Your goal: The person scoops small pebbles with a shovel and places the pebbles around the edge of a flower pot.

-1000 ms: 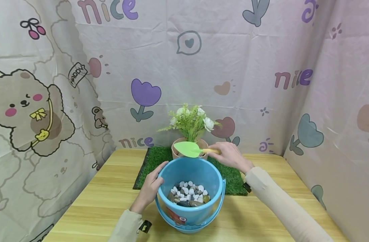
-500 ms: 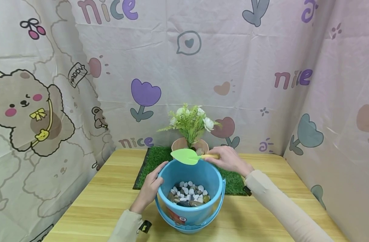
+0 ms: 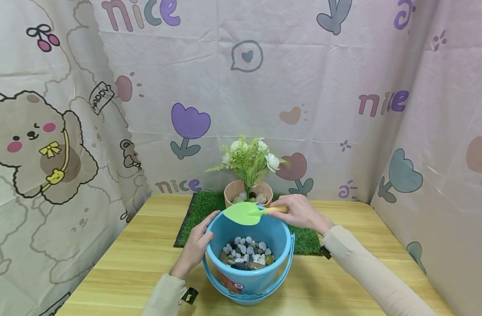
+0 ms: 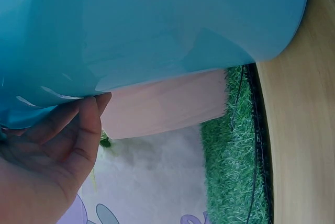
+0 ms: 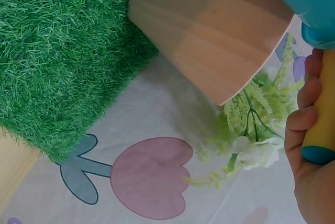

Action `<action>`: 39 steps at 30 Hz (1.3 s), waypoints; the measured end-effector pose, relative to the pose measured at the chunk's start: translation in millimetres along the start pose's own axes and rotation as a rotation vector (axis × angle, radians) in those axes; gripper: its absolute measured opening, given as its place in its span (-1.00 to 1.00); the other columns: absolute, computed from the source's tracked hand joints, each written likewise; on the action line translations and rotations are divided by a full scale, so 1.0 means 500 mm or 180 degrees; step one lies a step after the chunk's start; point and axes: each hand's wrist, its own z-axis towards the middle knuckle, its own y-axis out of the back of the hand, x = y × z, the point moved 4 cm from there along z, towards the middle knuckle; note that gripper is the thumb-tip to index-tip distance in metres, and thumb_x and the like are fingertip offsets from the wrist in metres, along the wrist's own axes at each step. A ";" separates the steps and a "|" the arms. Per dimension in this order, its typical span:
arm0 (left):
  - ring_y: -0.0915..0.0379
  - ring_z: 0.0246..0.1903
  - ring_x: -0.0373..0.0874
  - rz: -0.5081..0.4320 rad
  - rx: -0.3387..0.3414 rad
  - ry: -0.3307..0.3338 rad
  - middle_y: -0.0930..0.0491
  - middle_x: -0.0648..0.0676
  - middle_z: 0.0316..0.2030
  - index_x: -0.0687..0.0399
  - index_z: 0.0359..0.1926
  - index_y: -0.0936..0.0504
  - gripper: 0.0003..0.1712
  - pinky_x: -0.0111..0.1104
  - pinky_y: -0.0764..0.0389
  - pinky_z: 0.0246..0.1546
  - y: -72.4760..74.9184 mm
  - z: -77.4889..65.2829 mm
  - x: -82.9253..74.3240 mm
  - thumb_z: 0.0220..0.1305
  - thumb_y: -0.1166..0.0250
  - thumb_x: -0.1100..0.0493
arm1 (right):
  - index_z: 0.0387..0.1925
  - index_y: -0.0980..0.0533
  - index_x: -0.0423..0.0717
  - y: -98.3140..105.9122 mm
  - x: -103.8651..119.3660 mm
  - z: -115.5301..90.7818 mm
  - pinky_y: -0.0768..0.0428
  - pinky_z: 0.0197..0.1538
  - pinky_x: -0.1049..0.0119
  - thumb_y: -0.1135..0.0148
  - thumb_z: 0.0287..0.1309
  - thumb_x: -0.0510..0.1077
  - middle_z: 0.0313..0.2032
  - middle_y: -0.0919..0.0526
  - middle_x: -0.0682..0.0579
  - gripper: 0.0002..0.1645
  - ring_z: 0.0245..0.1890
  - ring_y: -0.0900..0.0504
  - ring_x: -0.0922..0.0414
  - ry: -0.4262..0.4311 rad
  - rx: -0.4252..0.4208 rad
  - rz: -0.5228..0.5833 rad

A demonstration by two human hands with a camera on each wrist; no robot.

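Note:
My right hand [image 3: 300, 210] grips the yellow handle [image 5: 325, 98] of a small garden trowel. Its leaf-shaped green blade [image 3: 244, 213] is over the back rim of a blue bucket [image 3: 246, 281], and no stones show on it. White, grey and brown pebbles [image 3: 246, 252] cover the bucket's bottom. At the bucket's left side my left hand [image 3: 194, 245] holds the rim; in the left wrist view its fingertips [image 4: 90, 110] press against the blue wall. Just behind the bucket, a pinkish plant pot [image 5: 214, 41] holds white flowers [image 3: 249, 164] and several larger stones [image 3: 260, 199].
Under the pot lies a green artificial grass mat [image 3: 308, 239], partly hidden by the bucket. The bucket's blue carrying handle [image 3: 282, 281] hangs down at the front. The wooden table [image 3: 118, 267] is enclosed by printed cloth [image 3: 324, 87] at the back and sides.
The trowel has come down and nearer, from in front of the pot to over the bucket's back rim, uncovering the pot's stones. My left hand and the bucket stay put.

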 end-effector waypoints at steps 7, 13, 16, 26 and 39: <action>-0.50 0.18 0.16 0.0012 -0.0012 -0.0014 -0.44 0.19 0.30 0.08 0.45 -0.28 -0.27 0.01 -0.59 0.03 0.000 0.001 0.000 0.20 0.11 0.34 | -0.23 -0.75 0.14 0.005 0.015 -0.002 -0.37 -0.50 0.52 -0.32 0.12 0.21 -0.45 -0.66 0.32 -0.67 -0.59 -0.40 0.47 0.0271 -0.0036 -0.0088; -0.49 0.19 0.16 0.0016 -0.0021 0.0015 -0.45 0.19 0.30 0.07 0.44 -0.28 -0.28 0.03 -0.58 0.06 0.000 0.000 0.000 0.20 0.11 0.34 | -0.33 -0.74 0.19 0.007 0.029 -0.002 -0.24 -0.56 0.57 -0.34 0.09 0.21 -0.54 -0.52 0.34 -0.74 -0.63 -0.26 0.45 0.0536 -0.0083 -0.0374; -0.51 0.17 0.15 0.0007 -0.0022 0.0016 -0.47 0.19 0.28 0.06 0.44 -0.29 -0.27 -0.01 -0.61 0.02 0.000 0.000 0.000 0.20 0.11 0.34 | -0.39 -0.73 0.19 0.011 0.038 -0.002 -0.21 -0.56 0.57 -0.38 0.05 0.21 -0.56 -0.47 0.33 -0.76 -0.62 -0.23 0.43 0.0659 -0.0113 -0.0569; -0.50 0.17 0.18 -0.0017 -0.0008 0.0063 -0.43 0.21 0.30 0.07 0.45 -0.27 -0.27 0.01 -0.62 0.01 0.000 0.000 0.000 0.21 0.12 0.34 | -0.39 -0.74 0.18 0.013 0.075 0.002 -0.40 -0.46 0.48 -0.41 -0.01 0.21 -0.38 -0.58 0.26 -0.74 -0.42 -0.46 0.30 0.0579 0.0184 -0.0941; -0.49 0.18 0.21 -0.0036 -0.0013 0.0068 -0.43 0.22 0.31 0.07 0.45 -0.27 -0.25 0.02 -0.61 0.00 0.000 -0.002 -0.001 0.19 0.11 0.35 | -0.60 -0.68 0.20 0.006 0.117 0.014 -0.49 -0.43 0.39 -0.40 -0.02 0.24 -0.48 -0.57 0.23 -0.71 -0.39 -0.52 0.24 0.0680 0.0502 -0.1106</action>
